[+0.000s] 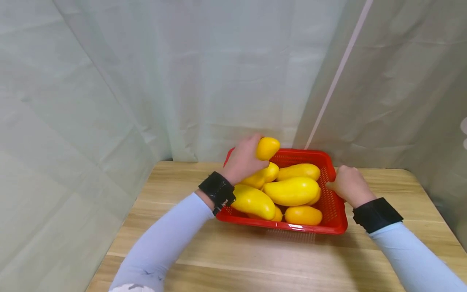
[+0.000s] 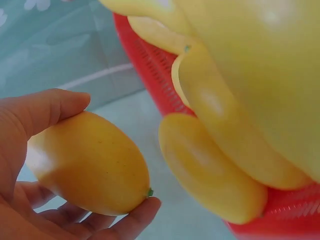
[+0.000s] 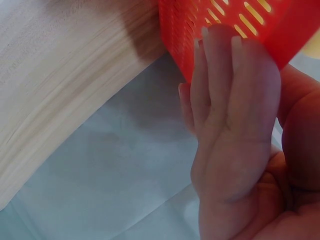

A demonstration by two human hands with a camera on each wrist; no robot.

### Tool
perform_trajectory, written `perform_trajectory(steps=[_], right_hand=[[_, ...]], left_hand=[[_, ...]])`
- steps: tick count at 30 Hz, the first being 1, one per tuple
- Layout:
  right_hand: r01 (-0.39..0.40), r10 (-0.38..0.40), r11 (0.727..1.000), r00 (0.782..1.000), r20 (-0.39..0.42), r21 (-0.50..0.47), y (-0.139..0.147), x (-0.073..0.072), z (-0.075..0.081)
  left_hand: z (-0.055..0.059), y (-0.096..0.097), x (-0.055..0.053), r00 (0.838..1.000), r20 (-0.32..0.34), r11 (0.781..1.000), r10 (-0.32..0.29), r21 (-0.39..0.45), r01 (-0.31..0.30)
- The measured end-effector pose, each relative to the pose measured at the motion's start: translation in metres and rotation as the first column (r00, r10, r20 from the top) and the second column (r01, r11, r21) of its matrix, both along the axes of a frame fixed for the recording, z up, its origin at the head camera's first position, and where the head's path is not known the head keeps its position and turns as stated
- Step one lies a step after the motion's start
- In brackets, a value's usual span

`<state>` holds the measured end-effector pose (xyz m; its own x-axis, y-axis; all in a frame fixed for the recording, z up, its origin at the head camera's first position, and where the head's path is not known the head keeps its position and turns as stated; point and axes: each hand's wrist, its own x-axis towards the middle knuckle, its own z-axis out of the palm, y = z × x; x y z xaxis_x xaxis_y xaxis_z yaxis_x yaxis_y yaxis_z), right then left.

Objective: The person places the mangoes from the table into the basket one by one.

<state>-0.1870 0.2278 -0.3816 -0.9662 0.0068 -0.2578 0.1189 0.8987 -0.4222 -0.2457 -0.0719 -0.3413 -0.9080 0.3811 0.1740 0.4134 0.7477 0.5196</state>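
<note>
My left hand point(image 1: 245, 160) is above the back left part of a red plastic basket point(image 1: 337, 215). It holds an oval yellow fruit point(image 1: 268, 148) between the thumb and the fingers. Up close in the left wrist view, this fruit point(image 2: 97, 162) is smooth and has a small green stem end. At the basket's right side, my right hand point(image 1: 351, 184) grips the rim. The right wrist view has its fingers point(image 3: 252, 95) against the slotted outer wall, with the thumb on the rim's other side. Longer yellow fruits point(image 1: 292, 191) lie heaped in the basket.
A wood-grain table point(image 1: 226, 259) bears the basket near its back edge. Pale grey-green sheeting point(image 1: 233, 81) hangs close behind it and along both sides. One smaller orange-yellow fruit point(image 1: 303, 215) lies by the basket's front wall.
</note>
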Motion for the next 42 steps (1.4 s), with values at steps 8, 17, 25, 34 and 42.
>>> perform_trajectory(steps=[8,17,25,34,42], right_hand=[[0.010,-0.010,1.000,1.000,-0.002,-0.006,0.000,0.004,0.001],[-0.005,0.005,1.000,1.000,-0.014,-0.006,0.001,0.006,0.004],[-0.019,0.019,1.000,0.999,-0.037,0.003,-0.001,0.005,0.005],[-0.022,0.023,1.000,0.999,-0.049,0.015,-0.002,0.005,0.005],[-0.018,0.019,1.000,0.999,-0.032,0.015,-0.003,0.004,0.004]], left_hand=[[-0.001,0.026,0.003,0.999,0.027,0.999,-0.047,-0.004,0.047],[-0.008,0.045,0.004,0.982,0.139,0.992,-0.125,0.041,0.121],[-0.012,0.052,0.011,0.975,0.197,0.992,-0.102,-0.055,0.115],[-0.017,0.054,0.009,0.971,0.223,0.981,-0.092,-0.146,0.127],[-0.017,0.054,0.010,0.958,0.279,0.965,-0.062,-0.228,0.128]])
